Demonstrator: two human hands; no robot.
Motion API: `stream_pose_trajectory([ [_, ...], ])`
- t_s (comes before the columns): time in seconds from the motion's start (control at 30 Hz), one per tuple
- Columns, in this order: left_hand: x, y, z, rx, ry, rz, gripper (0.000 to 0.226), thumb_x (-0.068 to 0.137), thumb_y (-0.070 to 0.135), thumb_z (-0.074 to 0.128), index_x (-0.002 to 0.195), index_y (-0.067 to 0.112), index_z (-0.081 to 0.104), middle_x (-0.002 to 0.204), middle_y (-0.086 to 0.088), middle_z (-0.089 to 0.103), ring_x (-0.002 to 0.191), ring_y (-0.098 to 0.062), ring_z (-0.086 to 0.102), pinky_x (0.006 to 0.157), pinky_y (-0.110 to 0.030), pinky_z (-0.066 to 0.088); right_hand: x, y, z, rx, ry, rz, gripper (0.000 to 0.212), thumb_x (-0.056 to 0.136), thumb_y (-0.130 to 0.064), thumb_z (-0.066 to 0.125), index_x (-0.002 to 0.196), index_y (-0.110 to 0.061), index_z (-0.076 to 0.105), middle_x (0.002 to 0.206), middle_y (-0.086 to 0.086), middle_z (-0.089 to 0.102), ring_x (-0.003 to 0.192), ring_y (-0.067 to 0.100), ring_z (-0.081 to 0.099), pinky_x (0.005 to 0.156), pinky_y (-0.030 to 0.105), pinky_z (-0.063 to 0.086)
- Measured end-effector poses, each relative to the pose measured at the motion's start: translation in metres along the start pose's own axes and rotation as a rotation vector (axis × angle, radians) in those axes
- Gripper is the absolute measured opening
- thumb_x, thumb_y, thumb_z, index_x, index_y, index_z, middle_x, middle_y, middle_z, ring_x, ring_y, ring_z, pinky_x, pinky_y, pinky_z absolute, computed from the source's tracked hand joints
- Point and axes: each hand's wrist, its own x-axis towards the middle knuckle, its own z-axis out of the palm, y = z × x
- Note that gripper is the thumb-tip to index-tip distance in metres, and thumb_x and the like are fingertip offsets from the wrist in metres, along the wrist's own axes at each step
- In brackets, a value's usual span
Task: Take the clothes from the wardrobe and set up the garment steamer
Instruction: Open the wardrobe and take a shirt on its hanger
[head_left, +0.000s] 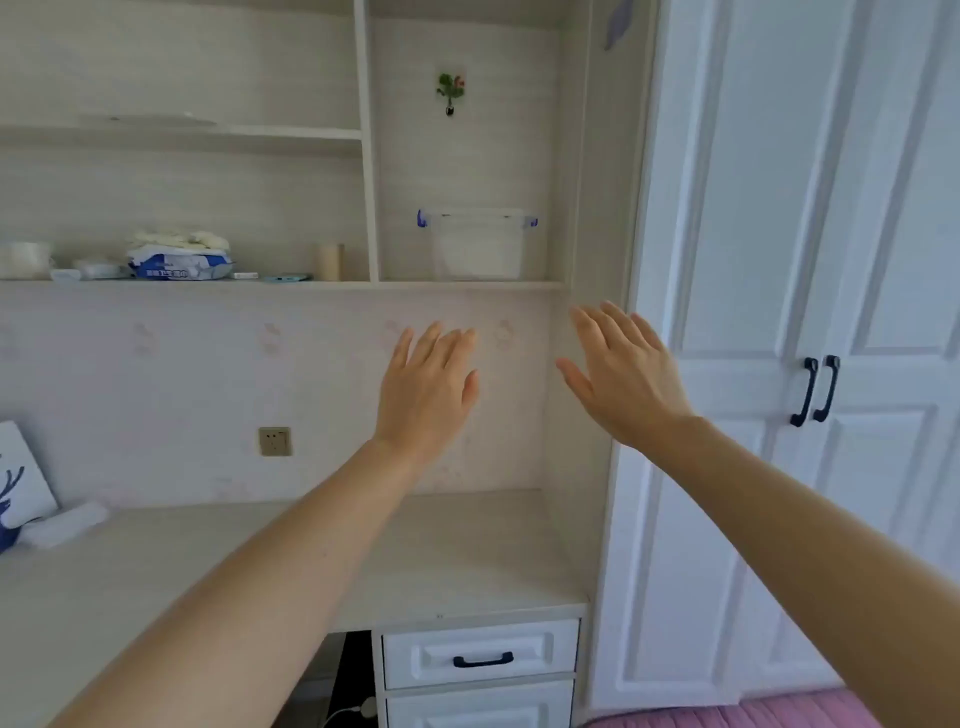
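Head view: white wardrobe doors closed (dark handles); both hands' fingers spread, empty.

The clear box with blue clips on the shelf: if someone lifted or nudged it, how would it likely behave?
The clear box would probably feel light, since little shows through its see-through walls. It looks like rigid plastic, so it should keep its shape. With a flat base on the shelf, it would more likely slide than tip or roll.

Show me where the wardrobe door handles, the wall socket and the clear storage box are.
wardrobe door handles (815, 391), head view, left handle's bar
wall socket (275, 441), head view, faceplate centre
clear storage box (477, 249), head view, front wall
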Motion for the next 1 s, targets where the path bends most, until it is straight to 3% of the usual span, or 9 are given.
stream_pose_trajectory([
  [0.2, -0.002, 0.023, 0.070, -0.095, 0.073, 0.073, 0.034, 0.091, 0.021, 0.044, 0.116, 0.009, 0.064, 0.097, -0.005, 0.071, 0.108, -0.030, 0.062, 0.103, -0.049, 0.041, -0.016, 0.024, 0.051, -0.028, -0.020, 0.039, 0.049, 0.094, -0.040, 0.049, 0.127, -0.005, 0.053, 0.119, 0.012, 0.064, 0.121, 0.032, 0.054, 0.102, 0.044, 0.043],
  [0.37, 0.009, 0.039, 0.138, -0.291, 0.149, 0.121, 0.022, 0.088, 0.015, 0.049, 0.098, 0.010, 0.068, 0.078, -0.003, 0.067, 0.079, -0.030, 0.060, 0.078, -0.039, 0.050, -0.022, 0.054, 0.110, -0.038, -0.085, 0.124, 0.046, 0.094, -0.036, 0.053, 0.128, -0.005, 0.053, 0.121, 0.013, 0.064, 0.125, 0.031, 0.052, 0.108, 0.052, 0.037],
  [0.7, 0.010, 0.084, 0.267, -0.586, -0.044, 0.155, 0.022, 0.091, 0.017, 0.052, 0.100, 0.009, 0.070, 0.082, -0.003, 0.070, 0.079, -0.027, 0.063, 0.063, -0.035, 0.051, -0.054, 0.117, 0.199, -0.087, -0.303, 0.324, 0.044, 0.096, -0.029, 0.052, 0.132, -0.004, 0.051, 0.128, 0.013, 0.060, 0.131, 0.031, 0.046, 0.114, 0.048, 0.031],
  [1.0, 0.011, 0.162, 0.305, -0.842, -0.245, 0.198, 0.035, 0.093, 0.026, 0.043, 0.109, 0.004, 0.066, 0.089, -0.004, 0.071, 0.080, -0.022, 0.067, 0.053, -0.033, 0.056, -0.094, 0.172, 0.207, -0.126, -0.350, 0.492, 0.042, 0.095, -0.026, 0.055, 0.129, -0.002, 0.052, 0.123, 0.017, 0.062, 0.128, 0.033, 0.050, 0.112, 0.049, 0.033],
])
